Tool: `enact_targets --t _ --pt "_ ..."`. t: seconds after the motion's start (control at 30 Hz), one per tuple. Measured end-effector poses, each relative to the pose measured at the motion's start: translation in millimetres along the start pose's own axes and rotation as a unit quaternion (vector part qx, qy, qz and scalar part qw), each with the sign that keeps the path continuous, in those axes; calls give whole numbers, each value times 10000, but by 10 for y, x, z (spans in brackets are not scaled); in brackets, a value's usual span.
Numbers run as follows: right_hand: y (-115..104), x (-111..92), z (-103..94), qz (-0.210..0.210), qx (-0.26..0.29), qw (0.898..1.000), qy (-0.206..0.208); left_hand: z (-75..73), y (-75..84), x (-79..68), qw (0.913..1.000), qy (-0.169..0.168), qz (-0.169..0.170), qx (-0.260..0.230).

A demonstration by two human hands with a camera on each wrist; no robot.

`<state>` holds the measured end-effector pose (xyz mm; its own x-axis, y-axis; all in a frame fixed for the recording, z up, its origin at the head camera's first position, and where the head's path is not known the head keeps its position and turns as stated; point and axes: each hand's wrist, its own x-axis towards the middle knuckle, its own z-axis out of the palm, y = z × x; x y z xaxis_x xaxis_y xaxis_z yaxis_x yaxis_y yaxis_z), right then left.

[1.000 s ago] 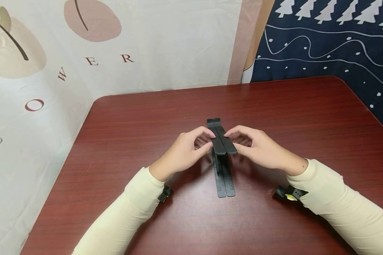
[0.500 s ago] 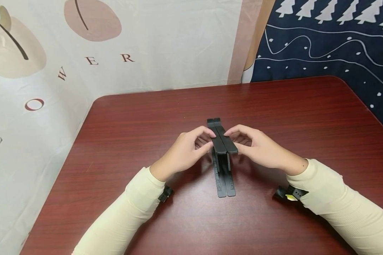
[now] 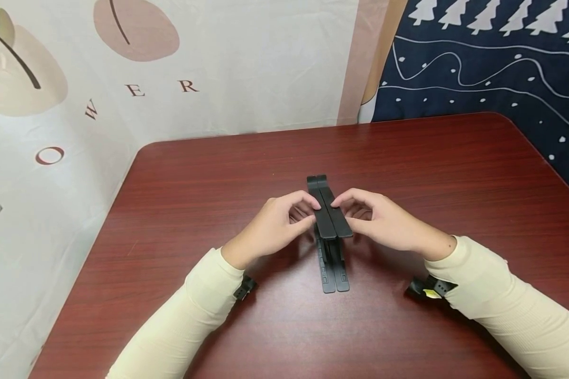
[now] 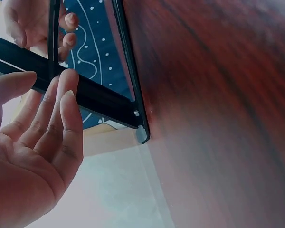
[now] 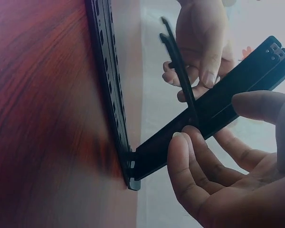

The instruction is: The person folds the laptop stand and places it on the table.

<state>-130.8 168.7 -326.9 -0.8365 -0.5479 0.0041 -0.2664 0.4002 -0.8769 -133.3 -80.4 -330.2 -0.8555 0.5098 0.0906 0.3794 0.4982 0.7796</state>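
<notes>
A black folding laptop stand (image 3: pixel 324 217) stands on the table, its two halves side by side. Its upper bars (image 5: pixel 159 147) slope up from the base rails (image 3: pixel 329 276), joined at the far end. Thin support legs (image 5: pixel 183 78) hang from the bars' underside, their lower ends apart from the slotted rails in the right wrist view. My left hand (image 3: pixel 277 223) pinches the left bar between thumb and fingers. On the opposite side, my right hand (image 3: pixel 389 221) pinches the right bar likewise. Fingertips of both hands reach beneath, close to where the legs meet the bars.
The dark red wooden table (image 3: pixel 208 210) has rounded far corners. Behind it hang a pale printed cloth (image 3: pixel 265 63) and a navy cloth (image 3: pixel 479 68) with white trees. Small black devices (image 3: pixel 244 288) are strapped at both wrists.
The upper bars' near end has tilted lower toward me, and both hands have dipped slightly with it. The support legs under the bars show less. The base rails stay in place.
</notes>
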Motion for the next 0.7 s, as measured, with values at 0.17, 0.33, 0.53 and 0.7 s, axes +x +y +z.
enact_targets --t 0.17,0.33,0.53,0.7 --pt "1 2 8 -25 -23 10000 5 1 -3 -4 9999 -60 -29 -94" --pt "13 7 12 -45 -13 10000 6 -1 -7 -8 9998 -127 -82 -153" --pt "19 12 15 101 164 9998 -34 -4 -7 -7 9994 -275 -115 -158" --pt "30 9 31 296 337 9989 -92 -9 -14 -3 9987 -433 -165 -194"
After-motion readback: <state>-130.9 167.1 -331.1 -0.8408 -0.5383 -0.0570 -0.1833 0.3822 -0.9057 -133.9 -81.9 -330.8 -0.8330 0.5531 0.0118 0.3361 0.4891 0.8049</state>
